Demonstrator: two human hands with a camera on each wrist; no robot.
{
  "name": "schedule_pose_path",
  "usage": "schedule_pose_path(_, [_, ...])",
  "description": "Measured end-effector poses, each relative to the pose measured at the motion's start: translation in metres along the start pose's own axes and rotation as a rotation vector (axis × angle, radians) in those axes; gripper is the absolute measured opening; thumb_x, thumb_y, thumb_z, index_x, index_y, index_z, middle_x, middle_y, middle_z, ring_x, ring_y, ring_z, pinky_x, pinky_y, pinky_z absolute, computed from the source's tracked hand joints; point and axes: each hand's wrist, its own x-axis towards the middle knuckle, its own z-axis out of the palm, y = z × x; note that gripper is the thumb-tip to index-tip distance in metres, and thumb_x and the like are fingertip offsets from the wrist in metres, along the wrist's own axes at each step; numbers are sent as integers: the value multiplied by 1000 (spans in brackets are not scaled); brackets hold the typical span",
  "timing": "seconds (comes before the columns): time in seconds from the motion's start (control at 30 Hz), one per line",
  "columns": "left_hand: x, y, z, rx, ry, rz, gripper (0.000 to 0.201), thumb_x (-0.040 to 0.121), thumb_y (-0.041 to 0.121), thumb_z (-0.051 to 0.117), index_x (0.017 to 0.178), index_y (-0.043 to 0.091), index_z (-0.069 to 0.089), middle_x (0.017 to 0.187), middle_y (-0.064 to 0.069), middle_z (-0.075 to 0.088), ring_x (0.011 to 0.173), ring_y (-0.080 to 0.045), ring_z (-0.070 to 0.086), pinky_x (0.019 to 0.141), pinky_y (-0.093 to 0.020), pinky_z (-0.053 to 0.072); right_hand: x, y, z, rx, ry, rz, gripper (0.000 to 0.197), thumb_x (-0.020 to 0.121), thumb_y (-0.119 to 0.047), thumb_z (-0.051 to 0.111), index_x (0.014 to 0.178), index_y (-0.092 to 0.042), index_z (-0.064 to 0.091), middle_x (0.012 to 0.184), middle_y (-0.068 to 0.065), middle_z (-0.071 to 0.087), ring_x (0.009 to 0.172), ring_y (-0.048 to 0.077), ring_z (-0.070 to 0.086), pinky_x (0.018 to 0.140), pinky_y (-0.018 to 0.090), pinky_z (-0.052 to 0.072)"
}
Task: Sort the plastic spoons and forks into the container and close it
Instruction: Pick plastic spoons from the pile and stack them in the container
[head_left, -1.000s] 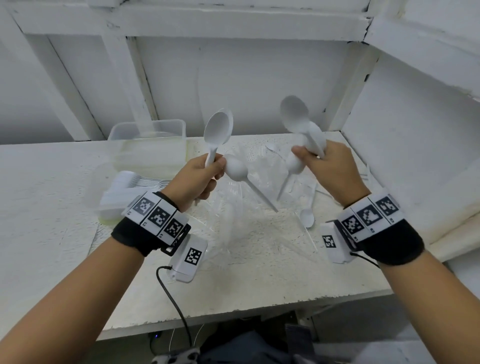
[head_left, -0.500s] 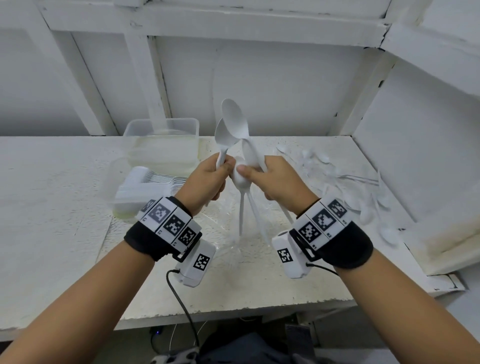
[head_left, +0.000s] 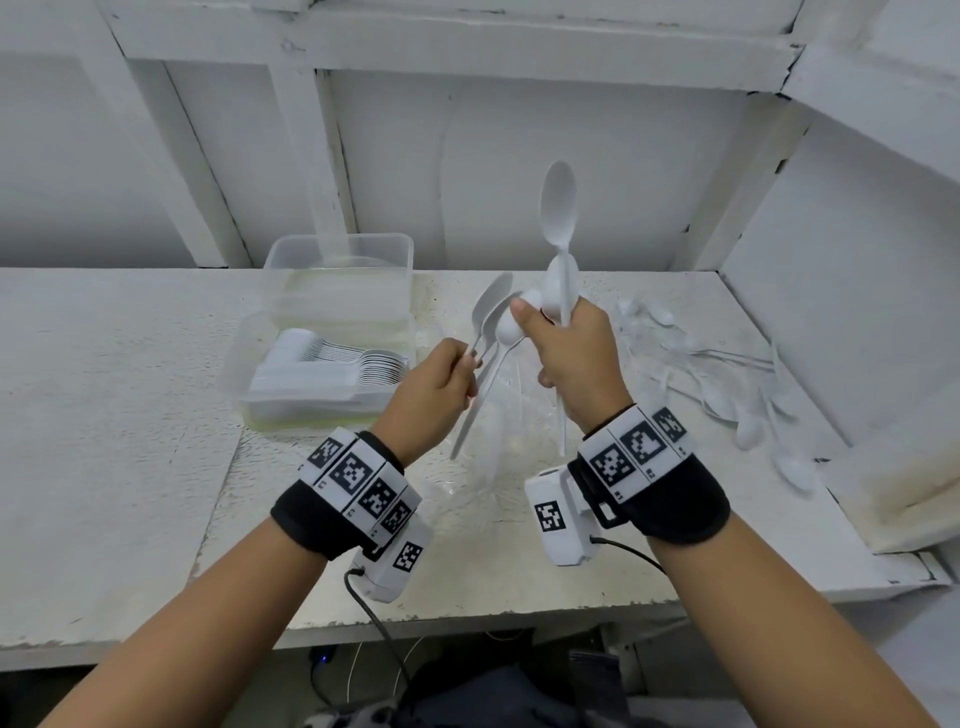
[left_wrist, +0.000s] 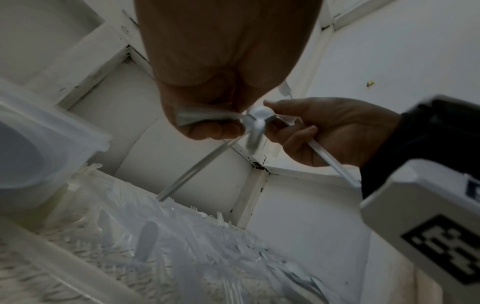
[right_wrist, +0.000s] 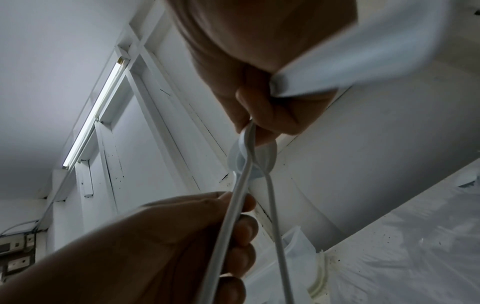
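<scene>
Spoons (head_left: 558, 208) gripped in both hands — loose spoons (head_left: 727, 384) right, container (head_left: 332, 364) left.

White plastic spoons in right hand (head_left: 558, 270): small bunch, one upright with bowl topmost, others crossing below it. White plastic spoons in left hand (head_left: 488, 332): handles slanting down, bowls tilted up toward right bunch, touching it. Clear rectangular plastic container (head_left: 249, 364): open, on tabletop at left, neat row of white cutlery (head_left: 332, 364) nested inside. Clear lid (head_left: 340, 254) behind container, against wall. Loose white spoons (head_left: 727, 379) scattered on tabletop at right.
</scene>
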Motion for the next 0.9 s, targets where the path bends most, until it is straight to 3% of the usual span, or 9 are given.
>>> schedule_pose_path(0.07, [-2, -1, 2, 24, 2, 11, 18, 101, 20, 34, 92, 10, 45, 72, 5, 54, 65, -8, 51, 65, -27, 43, 0, 1, 4, 18, 30, -8, 28, 88, -25, 63, 90, 2, 60, 58, -4, 44, 47, 7, 41, 40, 21, 39])
schedule_pose_path(0.2, [-5, -2, 6, -87, -27, -38, 16, 101, 22, 29, 97, 11, 40, 85, 6, 57, 78, -7, 60, 74, -33, 50, -1, 2, 11, 39, 72, 1, 23, 87, -25, 64, 81, -5, 55, 60, -4, 45, 45, 5, 45, 39, 18, 42])
schedule_pose_path(0.3, [-7, -1, 6, -82, -21, -13, 13, 101, 21, 29, 98, 12, 38, 81, 4, 56, 69, -10, 59, 65, -32, 50, -1, 4, 17, 58, 95, 28, 23, 87, -25, 64, 75, -12, 50, 59, -5, 44, 42, 3, 46, 39, 18, 42])
schedule_pose_path(0.37, [-7, -3, 6, -36, -3, 26, 12, 101, 21, 31, 96, 13, 39, 72, 2, 53, 59, -12, 52, 57, -29, 44, -1, 6, 21, 81, 112, 50, 22, 88, -25, 64, 79, -10, 50, 61, -4, 44, 45, 5, 47, 39, 18, 43])
schedule_pose_path(0.47, [-8, -4, 9, -3, 48, 49, 14, 101, 24, 31, 94, 18, 41, 66, 2, 45, 59, -13, 42, 58, -27, 34, 0, 7, 27, 137, 139, 79, 24, 88, -25, 63, 90, -3, 54, 63, -2, 45, 50, 7, 49, 41, 20, 45])
schedule_pose_path(0.63, [-9, -5, 11, 50, 44, 53, 18, 100, 30, 35, 96, 17, 47, 74, 2, 49, 62, -7, 43, 58, -17, 34, 2, 9, 33, 182, 144, 106, 34, 87, -27, 65, 102, 3, 58, 71, 2, 53, 58, 10, 58, 42, 21, 47])
schedule_pose_path(0.73, [-7, -8, 9, 55, 21, 41, 18, 100, 27, 36, 86, 17, 43, 70, 4, 46, 61, -9, 43, 57, -18, 35, 1, 8, 33, 182, 138, 121, 31, 87, -28, 64, 96, 1, 58, 67, 0, 50, 50, 5, 55, 41, 21, 46])
schedule_pose_path(0.83, [-7, -11, 8, 51, -3, 32, 22, 100, 22, 35, 79, 20, 37, 72, -1, 49, 67, -18, 47, 64, -29, 40, 1, 7, 30, 166, 98, 142, 26, 89, -30, 62, 78, -7, 56, 55, -4, 45, 35, 0, 48, 39, 20, 43])
schedule_pose_path(0.9, [-6, -13, 8, 44, 3, 36, 24, 100, 19, 34, 76, 20, 36, 72, 0, 46, 65, -15, 44, 59, -18, 36, 1, 6, 28, 141, 70, 157, 29, 89, -31, 61, 71, -10, 54, 50, -6, 43, 32, 0, 45, 38, 20, 42])
